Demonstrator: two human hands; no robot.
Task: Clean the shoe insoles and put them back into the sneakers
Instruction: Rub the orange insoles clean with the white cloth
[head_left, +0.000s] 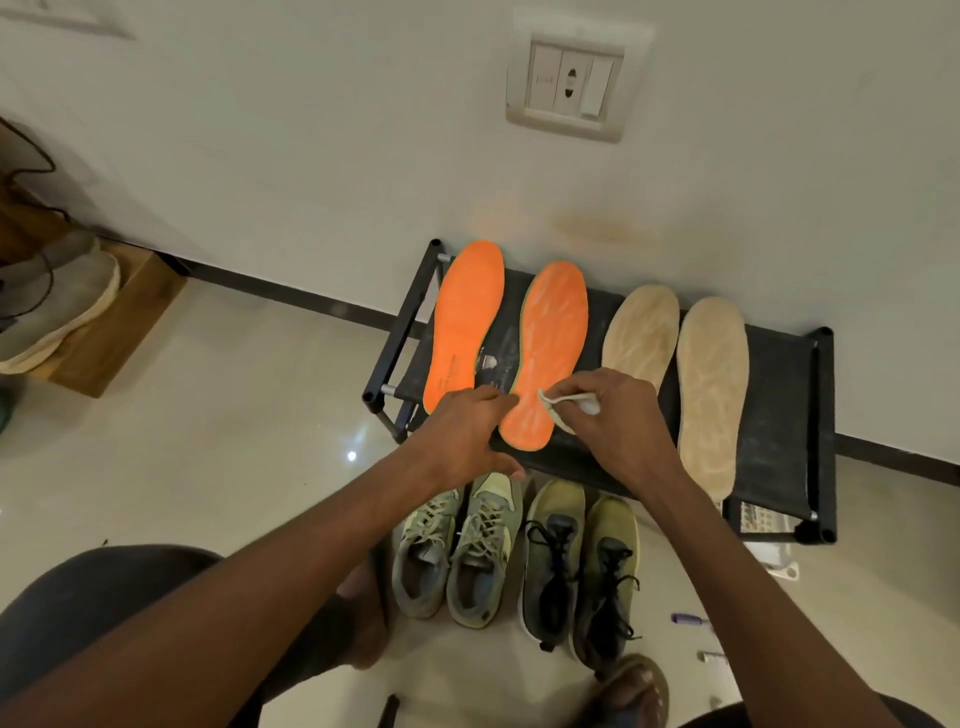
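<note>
Two orange insoles (467, 322) (553, 343) and two beige insoles (641, 332) (711, 384) lie side by side on a black rack top (779, 415). My left hand (462, 431) rests flat on the heel end of the second orange insole, fingers straight. My right hand (608, 415) grips a small white brush (566, 402) whose head touches that insole's lower part. On the floor below stand a grey-green pair of sneakers (457, 551) and an olive pair with black laces (582, 566).
The rack stands against a white wall with a switch plate (571, 83). At the far left a pale shoe (57, 306) sits on a wooden box with cables. Small items (691, 618) lie on the glossy floor at the right; my knees and feet fill the bottom.
</note>
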